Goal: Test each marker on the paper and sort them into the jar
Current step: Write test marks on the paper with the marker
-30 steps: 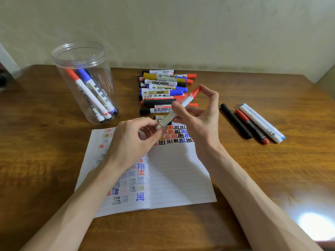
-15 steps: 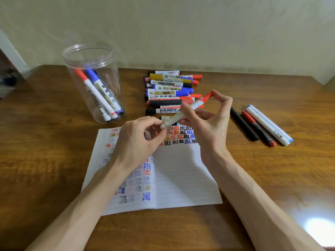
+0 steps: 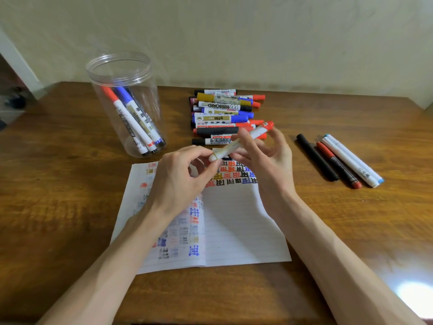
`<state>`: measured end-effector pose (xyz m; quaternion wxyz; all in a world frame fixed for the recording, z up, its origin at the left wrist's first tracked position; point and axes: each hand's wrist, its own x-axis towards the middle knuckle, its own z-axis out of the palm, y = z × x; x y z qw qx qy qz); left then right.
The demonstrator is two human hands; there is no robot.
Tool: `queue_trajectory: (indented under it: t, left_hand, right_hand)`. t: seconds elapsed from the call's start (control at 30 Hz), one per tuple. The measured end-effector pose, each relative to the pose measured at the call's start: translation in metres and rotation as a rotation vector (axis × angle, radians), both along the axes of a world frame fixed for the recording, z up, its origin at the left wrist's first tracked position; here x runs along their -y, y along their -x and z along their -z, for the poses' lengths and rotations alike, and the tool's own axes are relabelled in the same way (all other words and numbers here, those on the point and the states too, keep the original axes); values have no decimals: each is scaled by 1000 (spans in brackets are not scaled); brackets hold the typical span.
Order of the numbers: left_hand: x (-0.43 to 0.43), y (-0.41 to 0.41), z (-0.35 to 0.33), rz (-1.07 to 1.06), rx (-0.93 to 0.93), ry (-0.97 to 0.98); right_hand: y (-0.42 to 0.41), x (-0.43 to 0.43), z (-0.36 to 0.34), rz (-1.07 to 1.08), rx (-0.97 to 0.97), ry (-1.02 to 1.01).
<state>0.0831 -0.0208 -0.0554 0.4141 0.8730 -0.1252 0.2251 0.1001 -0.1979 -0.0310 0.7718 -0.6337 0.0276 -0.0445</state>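
Wooden table (image 3: 70, 207) carries a lined paper (image 3: 234, 231) marked with test strokes. One white marker (image 3: 243, 141) with a red cap is held tilted above the paper's far edge: the left hand (image 3: 180, 179) pinches its lower end and the right hand (image 3: 269, 160) grips the barrel. The jar (image 3: 126, 104) stands far left, holding several markers — the marker pile (image 3: 222, 113) lies behind the hands.

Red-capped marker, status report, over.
Left hand pinches marker at near end; right hand grips barrel. Red cap on, above paper. Jar open, nothing blocking.
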Motion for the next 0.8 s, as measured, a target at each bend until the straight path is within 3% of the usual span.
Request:
queue_trajectory:
  t: [0.17,0.3,0.43,0.8]
  left_hand:
    - [-9,1,-3,6,-80,-7]
    - [-24,2,-7,79,-232,-88]
    - [-43,-2,-10,101,-347,-254]
    - [-50,-12,9,68,-126,-214]
  right_hand:
    - [4,-1,4,-228,40,266]
    - [2,3,2,-171,2,190]
    - [6,14,-2,-115,-11,277]
    - [30,-9,16,-84,33,534]
